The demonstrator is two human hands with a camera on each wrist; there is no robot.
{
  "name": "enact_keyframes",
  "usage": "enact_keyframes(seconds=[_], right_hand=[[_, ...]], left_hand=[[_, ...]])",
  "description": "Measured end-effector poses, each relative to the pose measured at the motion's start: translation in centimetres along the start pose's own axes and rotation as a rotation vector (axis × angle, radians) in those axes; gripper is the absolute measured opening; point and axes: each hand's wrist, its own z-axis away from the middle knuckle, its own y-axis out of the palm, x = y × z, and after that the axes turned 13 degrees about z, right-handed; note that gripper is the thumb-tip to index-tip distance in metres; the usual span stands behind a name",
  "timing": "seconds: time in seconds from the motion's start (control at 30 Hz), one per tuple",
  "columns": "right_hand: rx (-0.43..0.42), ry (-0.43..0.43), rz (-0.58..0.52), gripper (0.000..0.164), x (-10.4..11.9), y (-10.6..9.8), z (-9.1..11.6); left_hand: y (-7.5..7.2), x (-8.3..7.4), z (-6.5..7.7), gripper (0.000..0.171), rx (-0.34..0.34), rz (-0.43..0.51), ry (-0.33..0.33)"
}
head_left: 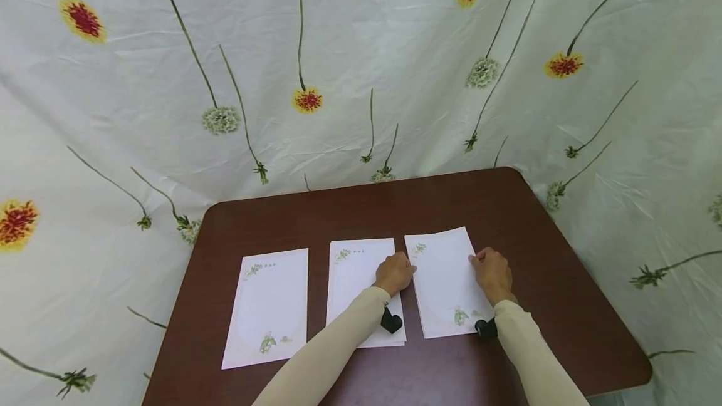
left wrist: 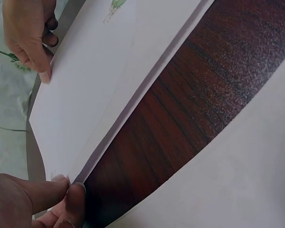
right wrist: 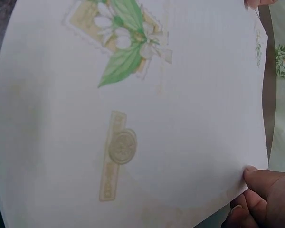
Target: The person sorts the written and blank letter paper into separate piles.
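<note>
A white sheet of paper [head_left: 445, 281] with a small plant print at its top left and bottom right is held by both hands over the right part of the table. My left hand [head_left: 395, 273] pinches its left edge between thumb and fingers, as the left wrist view shows. On the opposite edge my right hand [head_left: 492, 274] pinches the sheet, thumb on top in the right wrist view. Beneath my left forearm lies a middle stack of similar paper [head_left: 355, 281], its edges slightly offset. Farther left a third sheet of printed paper [head_left: 271, 306] lies flat.
The dark brown wooden table [head_left: 350, 212] has rounded corners. Behind it and at the sides hangs a white cloth [head_left: 350, 36] printed with flowers. Each wrist carries a small black device.
</note>
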Motion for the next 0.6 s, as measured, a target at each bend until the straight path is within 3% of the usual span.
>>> enact_keyframes(seconds=[0.6], right_hand=[[-0.018, 0.004, -0.019, 0.029, -0.37, 0.30, 0.34]], left_hand=[[0.00, 0.15, 0.13, 0.025, 0.011, 0.086, 0.002]])
